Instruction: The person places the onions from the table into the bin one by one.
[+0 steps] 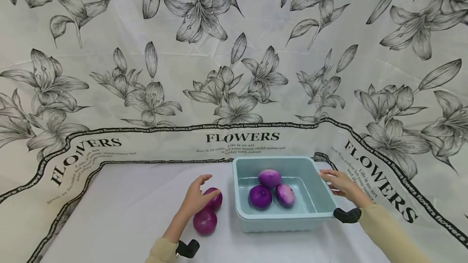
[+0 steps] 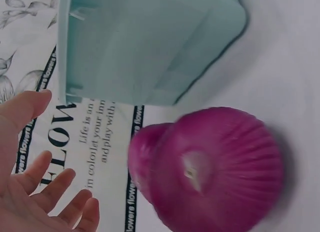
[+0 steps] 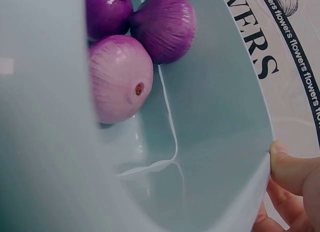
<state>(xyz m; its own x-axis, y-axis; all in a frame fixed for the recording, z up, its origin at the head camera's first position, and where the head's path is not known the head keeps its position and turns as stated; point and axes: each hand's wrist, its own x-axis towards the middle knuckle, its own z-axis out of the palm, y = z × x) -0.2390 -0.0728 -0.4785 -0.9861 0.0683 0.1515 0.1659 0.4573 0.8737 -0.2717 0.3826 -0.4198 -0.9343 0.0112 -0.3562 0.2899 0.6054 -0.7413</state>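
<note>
A light blue plastic basin (image 1: 281,225) stands on the white cloth with three purple onions (image 1: 260,197) inside. One of them, a paler onion (image 3: 120,76), shows its root end in the right wrist view. My right hand (image 1: 341,186) holds the basin's right rim, thumb (image 3: 284,164) at the edge and fingers against the outer wall. Left of the basin, two reddish-purple onions (image 1: 204,221) lie close together on the cloth. Over the farther of them is my left hand (image 1: 193,198), thumb and fingers spread apart. The left wrist view shows that hand (image 2: 25,204) holding nothing.
A white cloth (image 1: 128,206) covers the table. Behind and at both sides rises a flower-print curtain (image 1: 237,52) with a black lettered border (image 1: 201,126). The basin's back rim is close to the rear curtain.
</note>
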